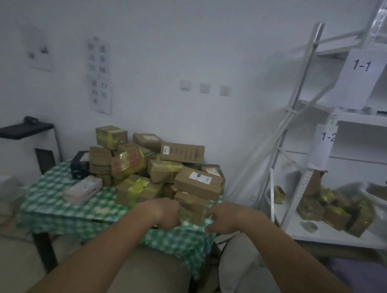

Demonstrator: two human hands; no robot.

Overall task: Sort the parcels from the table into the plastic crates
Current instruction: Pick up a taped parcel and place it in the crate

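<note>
A heap of brown cardboard parcels [155,166], many bound with yellow tape, covers the table with the green checked cloth [55,196]. At the near right corner sits a small brown parcel [193,208] under a larger labelled box [198,183]. My left hand [163,212] presses against the small parcel's left side, fingers curled. My right hand [224,218] is at its right side, fingers bent toward it. Whether the parcel is lifted is unclear. The frame is blurred.
A white metal shelf rack [307,121] stands at the right with paper labels 1-1 [360,66] and 1-2. More taped parcels [333,209] lie on its lower shelf. A white carton [83,188] and a black box [79,166] sit on the table's left. A black stand [21,129] is at far left.
</note>
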